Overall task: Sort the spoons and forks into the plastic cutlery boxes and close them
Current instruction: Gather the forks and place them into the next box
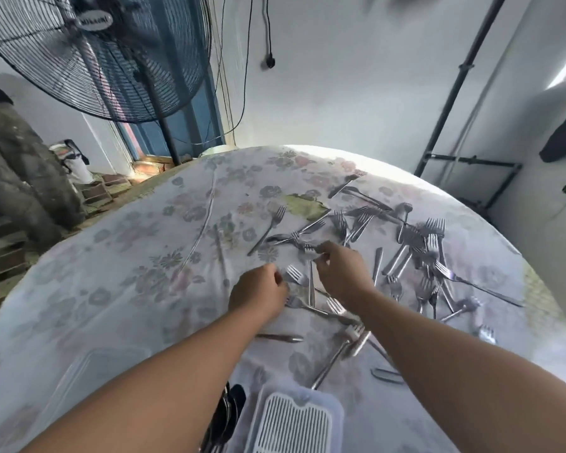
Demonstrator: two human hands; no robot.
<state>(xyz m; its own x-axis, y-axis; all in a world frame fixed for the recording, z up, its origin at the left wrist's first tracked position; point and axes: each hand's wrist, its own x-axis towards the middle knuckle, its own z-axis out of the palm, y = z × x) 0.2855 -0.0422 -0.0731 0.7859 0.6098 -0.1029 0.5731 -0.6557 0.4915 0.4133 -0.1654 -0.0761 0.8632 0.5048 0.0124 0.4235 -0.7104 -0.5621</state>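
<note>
Forks (415,253) scattered around both hands (340,273).

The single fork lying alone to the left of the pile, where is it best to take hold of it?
Take the lone fork by its handle, the lower-left end, coming from above on the left. It lies flat on the tablecloth, tines pointing up-right toward the pile, so that end looks free.

Round table (118,289) with floral cloth, black pedestal fan (89,53) behind — upper left, hanging cables (268,34), grey wall pipe (461,80).
</note>
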